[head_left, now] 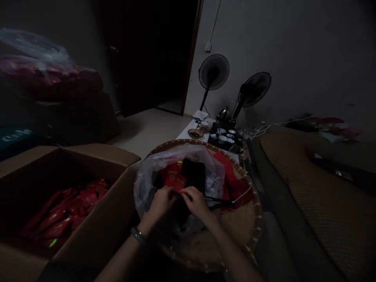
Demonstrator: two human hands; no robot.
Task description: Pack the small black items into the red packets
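Observation:
The room is dim. My left hand (161,201) and my right hand (196,203) meet over a round woven bamboo tray (245,227) on my lap. Both have their fingers curled together on a small dark item between them; I cannot make it out. Just beyond the fingers lies a clear plastic bag (147,178) with red packets (174,178) and a dark flat object (193,174) in it. More red packets (232,178) lie on the tray to the right. A green bangle sits on my left wrist.
An open cardboard box (96,231) at the left holds several red packets (63,215). A low tea table with cups (225,137) and two standing fans (213,74) are behind the tray. A sofa with a woven mat (317,196) runs along the right.

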